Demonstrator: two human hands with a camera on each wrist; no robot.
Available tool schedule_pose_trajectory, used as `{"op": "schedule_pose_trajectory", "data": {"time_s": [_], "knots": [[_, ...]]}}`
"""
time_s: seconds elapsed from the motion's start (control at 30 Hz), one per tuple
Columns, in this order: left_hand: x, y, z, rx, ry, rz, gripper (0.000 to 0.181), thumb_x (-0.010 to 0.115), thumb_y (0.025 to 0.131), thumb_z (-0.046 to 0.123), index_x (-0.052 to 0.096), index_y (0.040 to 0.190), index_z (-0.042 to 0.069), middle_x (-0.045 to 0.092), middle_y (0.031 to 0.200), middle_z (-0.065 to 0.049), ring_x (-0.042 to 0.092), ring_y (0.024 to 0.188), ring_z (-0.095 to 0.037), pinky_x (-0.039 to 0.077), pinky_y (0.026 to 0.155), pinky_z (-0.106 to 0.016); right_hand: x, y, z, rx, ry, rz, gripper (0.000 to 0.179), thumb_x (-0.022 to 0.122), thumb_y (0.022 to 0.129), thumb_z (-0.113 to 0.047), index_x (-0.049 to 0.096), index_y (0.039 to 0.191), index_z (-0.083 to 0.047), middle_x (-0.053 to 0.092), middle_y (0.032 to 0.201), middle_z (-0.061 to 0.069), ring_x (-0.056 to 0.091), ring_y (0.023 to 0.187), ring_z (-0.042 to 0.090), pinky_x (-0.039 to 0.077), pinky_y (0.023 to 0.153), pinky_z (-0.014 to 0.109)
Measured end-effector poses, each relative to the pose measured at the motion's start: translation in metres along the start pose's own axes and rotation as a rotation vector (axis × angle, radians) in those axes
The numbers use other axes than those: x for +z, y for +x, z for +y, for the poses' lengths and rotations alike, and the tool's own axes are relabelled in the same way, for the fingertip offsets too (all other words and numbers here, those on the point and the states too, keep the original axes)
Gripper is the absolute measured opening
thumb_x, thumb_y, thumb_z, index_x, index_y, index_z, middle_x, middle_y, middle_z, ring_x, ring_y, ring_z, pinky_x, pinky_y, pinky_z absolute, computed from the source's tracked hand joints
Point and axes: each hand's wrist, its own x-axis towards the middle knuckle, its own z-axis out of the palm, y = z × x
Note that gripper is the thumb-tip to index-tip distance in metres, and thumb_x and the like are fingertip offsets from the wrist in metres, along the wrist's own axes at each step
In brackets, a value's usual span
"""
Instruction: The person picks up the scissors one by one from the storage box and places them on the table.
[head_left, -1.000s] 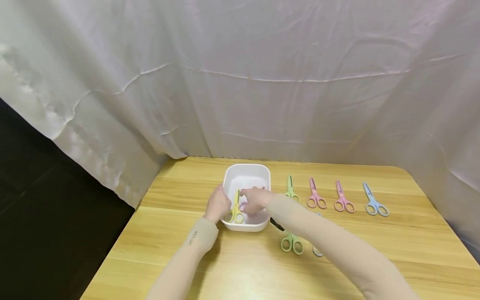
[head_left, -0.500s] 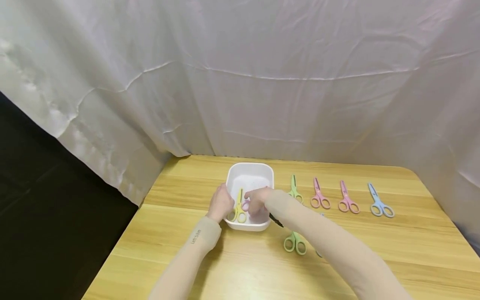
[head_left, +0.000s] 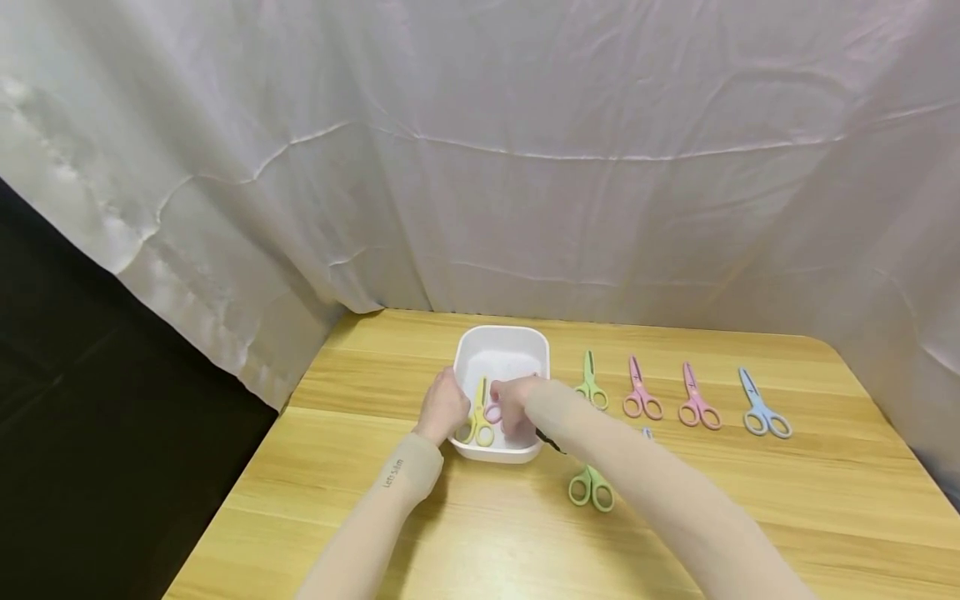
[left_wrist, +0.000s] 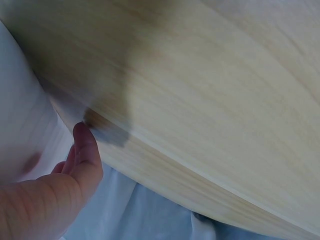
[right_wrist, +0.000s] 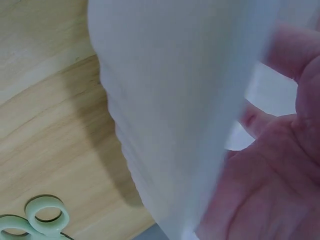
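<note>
In the head view, a white plastic bin point(head_left: 502, 333) stands on the table with yellow scissors point(head_left: 480, 417) lying inside. My left hand point(head_left: 444, 406) rests at the bin's left side. The left wrist view shows its fingers lying nearly straight along the outer wall. My right hand point(head_left: 517, 402) reaches down into the bin, just right of the yellow scissors. A pale purple scissors handle point(head_left: 492, 413) shows beside its fingers; the hand covers the rest, and I cannot tell whether it grips this pair. In the right wrist view, the bin wall point(right_wrist: 165, 110) partly hides the right hand.
Right of the bin, a back row holds green scissors point(head_left: 590, 379), two pink pairs point(head_left: 637, 392) and blue scissors point(head_left: 759, 404). Nearer lie green scissors point(head_left: 592, 489) and a blue pair point(head_left: 647, 432), mostly under my right arm. A grey curtain point(head_left: 525, 208) hangs behind the table.
The head view has shifted slightly, so the scene sits a little further right. My right forearm now hides the near blue scissors' handle. Both hands stay almost in place at the bin.
</note>
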Motion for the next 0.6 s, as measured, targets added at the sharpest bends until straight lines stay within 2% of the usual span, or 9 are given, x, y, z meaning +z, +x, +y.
{"op": "schedule_pose_trajectory", "data": {"time_s": [0.17,0.23,0.3,0.43,0.6], "knots": [[0.0,-0.001,0.001,0.009,-0.001,0.002,0.057,0.057,0.087,-0.002,0.043,0.142,-0.01,0.06,0.127,-0.026,0.062,0.118,-0.039,0.052,0.108,-0.048,0.004,0.003,0.001,-0.001,0.021,-0.023,0.04,0.074,0.08,0.0,0.054,0.112,-0.014,0.052,0.117,0.018,0.051,0.09,0.024,0.046,0.06,0.024],[0.001,-0.001,0.001,0.015,-0.001,0.004,0.057,0.057,0.087,-0.002,0.043,0.142,-0.01,0.06,0.128,-0.027,0.061,0.119,-0.04,0.052,0.108,-0.048,0.005,0.005,0.001,0.001,0.029,-0.041,0.033,0.073,0.08,0.001,0.055,0.104,-0.013,0.053,0.108,0.014,0.049,0.082,0.021,0.042,0.055,0.022],[0.001,0.0,0.0,0.019,0.003,0.006,0.058,0.057,0.087,-0.003,0.043,0.142,-0.011,0.06,0.128,-0.027,0.061,0.119,-0.04,0.052,0.108,-0.048,0.005,0.008,0.002,-0.022,-0.009,-0.056,0.028,0.071,0.079,0.001,0.055,0.098,-0.011,0.056,0.093,0.009,0.049,0.075,0.017,0.039,0.053,0.021],[0.001,0.0,-0.001,0.015,-0.013,0.007,0.057,0.055,0.087,-0.003,0.043,0.143,-0.01,0.06,0.128,-0.027,0.062,0.119,-0.04,0.052,0.107,-0.049,0.005,0.011,0.004,-0.064,-0.039,-0.077,0.025,0.068,0.078,0.0,0.054,0.095,-0.011,0.053,0.077,0.003,0.048,0.066,0.014,0.037,0.051,0.019],[0.001,0.0,-0.001,0.019,-0.025,0.017,0.055,0.053,0.087,-0.003,0.044,0.142,-0.01,0.061,0.126,-0.027,0.062,0.118,-0.04,0.053,0.107,-0.049,0.006,0.013,0.006,-0.098,-0.019,-0.076,0.025,0.07,0.079,-0.004,0.052,0.094,-0.013,0.052,0.072,0.0,0.049,0.062,0.012,0.037,0.05,0.018]]}}
